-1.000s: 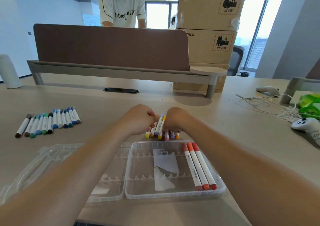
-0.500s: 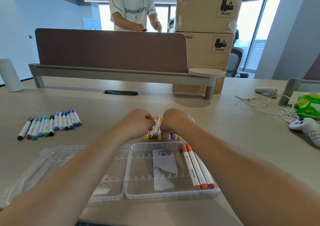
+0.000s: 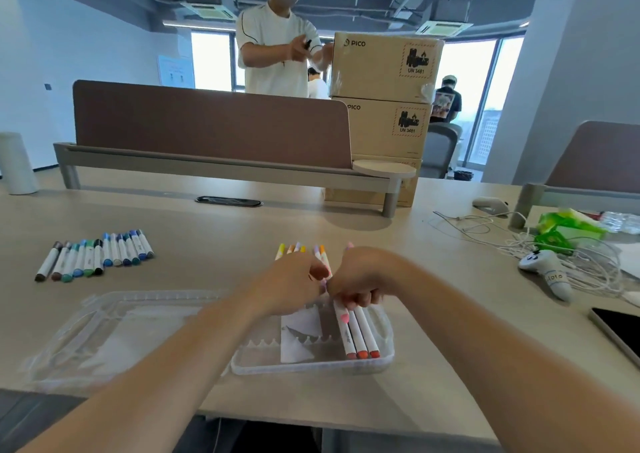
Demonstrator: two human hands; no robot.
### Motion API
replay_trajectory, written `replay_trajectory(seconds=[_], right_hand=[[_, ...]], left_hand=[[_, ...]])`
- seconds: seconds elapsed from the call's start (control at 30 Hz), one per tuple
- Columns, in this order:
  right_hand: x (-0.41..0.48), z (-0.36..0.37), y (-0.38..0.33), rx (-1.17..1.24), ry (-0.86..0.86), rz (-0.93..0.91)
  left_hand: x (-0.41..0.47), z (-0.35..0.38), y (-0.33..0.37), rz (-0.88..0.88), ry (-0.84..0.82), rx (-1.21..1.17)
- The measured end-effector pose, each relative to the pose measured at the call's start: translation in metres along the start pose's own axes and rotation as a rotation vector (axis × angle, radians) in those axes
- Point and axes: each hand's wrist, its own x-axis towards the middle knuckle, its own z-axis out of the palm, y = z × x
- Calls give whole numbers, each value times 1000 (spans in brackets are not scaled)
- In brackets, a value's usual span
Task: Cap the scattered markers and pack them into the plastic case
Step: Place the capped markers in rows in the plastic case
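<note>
right hand (image 3: 358,281): fingers clamped on a white marker (image 3: 343,317) with a pink cap, tilted down into the case (image 3: 311,369). it sits just over the three red/orange-capped markers (image 3: 362,345) in the right slots. left hand (image 3: 294,279) is curled at the marker's upper end; i cannot tell if it grips. lid (image 3: 104,331) is open flat on the left. warm-colour row (image 3: 294,247) lies on the bench (image 3: 450,348) behind my hands, blue-green row (image 3: 93,255) far left.

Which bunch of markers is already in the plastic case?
The three red and orange capped markers at the right end of the case. The blue-green row and the yellow-orange bunch lie on the table outside it.
</note>
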Motion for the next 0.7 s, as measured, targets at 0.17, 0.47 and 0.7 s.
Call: replay_trajectory(seconds=[0.17, 0.47, 0.7], right_hand=[[-24, 12, 8, 65, -73, 1], [-24, 25, 10, -59, 103, -16], [-20, 25, 12, -105, 110, -32]], left_hand=[[-18, 9, 14, 18, 9, 59], [-32, 10, 12, 32, -173, 43], [-34, 5, 12, 34, -267, -26]])
